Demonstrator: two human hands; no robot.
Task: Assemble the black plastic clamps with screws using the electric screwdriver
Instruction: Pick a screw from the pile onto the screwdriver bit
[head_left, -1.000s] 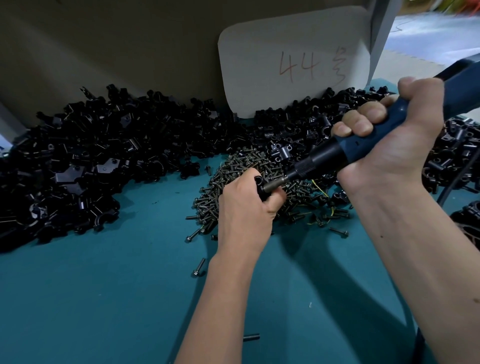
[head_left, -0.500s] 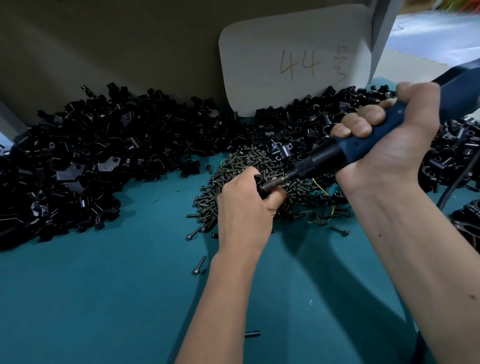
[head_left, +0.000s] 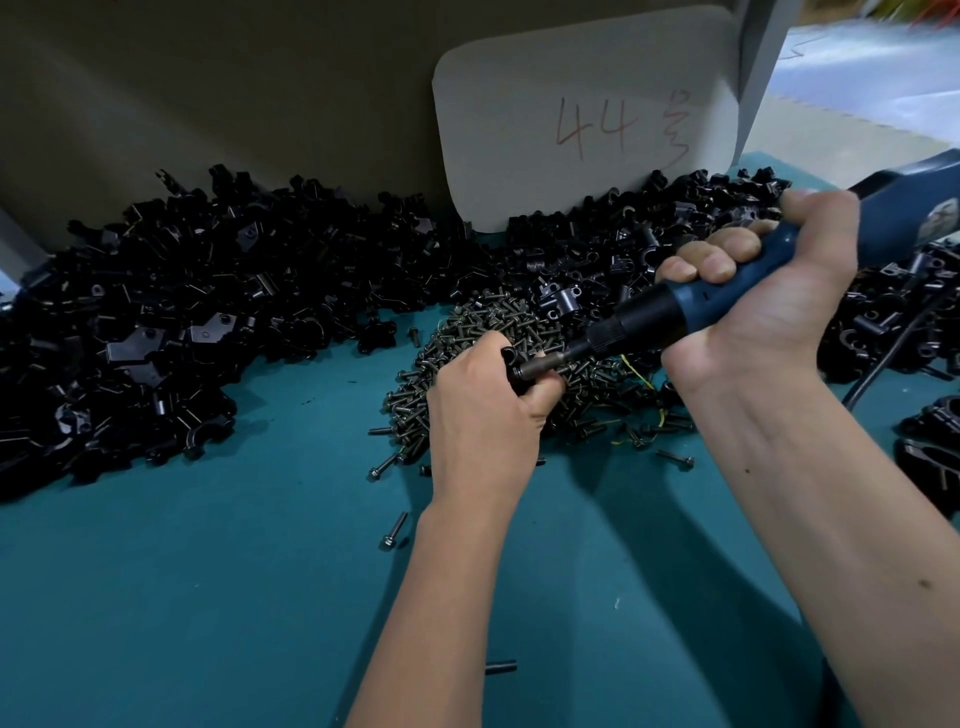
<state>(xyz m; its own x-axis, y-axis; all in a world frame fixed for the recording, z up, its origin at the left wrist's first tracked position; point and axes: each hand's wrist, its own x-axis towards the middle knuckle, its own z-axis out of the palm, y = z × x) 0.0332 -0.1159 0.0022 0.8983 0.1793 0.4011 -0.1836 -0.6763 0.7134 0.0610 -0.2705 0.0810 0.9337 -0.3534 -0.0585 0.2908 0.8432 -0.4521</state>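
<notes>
My left hand grips a small black plastic clamp, mostly hidden by my fingers, above the pile of dark screws. My right hand holds the blue electric screwdriver with all fingers wrapped round its body. The screwdriver slants down to the left, and its metal bit meets the clamp in my left hand. Whether a screw sits on the bit is hidden.
Heaps of black clamp parts lie along the back of the teal table, left and right. A white card marked "44" leans on the cardboard wall. Loose screws lie near my left wrist. The screwdriver's cable runs at right.
Both hands have stayed almost in place with the bit against the clamp. My right hand and the screwdriver have shifted very slightly.
</notes>
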